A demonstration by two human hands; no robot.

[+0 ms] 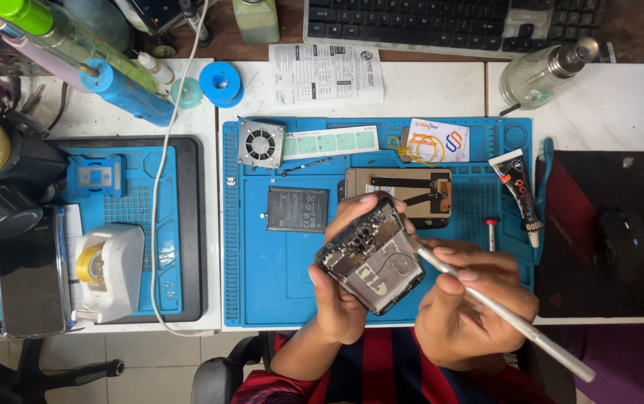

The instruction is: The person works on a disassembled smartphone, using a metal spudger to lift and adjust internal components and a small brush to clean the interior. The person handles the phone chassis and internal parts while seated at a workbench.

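Observation:
My left hand (340, 288) holds an opened phone frame (370, 258) above the blue work mat (262, 277), its circuit boards and metal shields facing up. My right hand (471, 303) grips a slim silver tool (501, 314) like a pen, and its tip touches the phone frame's right edge. Behind the phone frame lie a black phone battery (297, 210) and a screen panel (426, 193) with a flex cable.
On the mat sit a small fan (260, 143), a paper strip, a card with yellow rubber bands (436, 141), a glue tube (520, 196) and a small red-tipped part (491, 232). A second mat with a tape dispenser (108, 271) lies left. A mouse (625, 243) rests right; keyboard (449, 22) and bottles stand behind.

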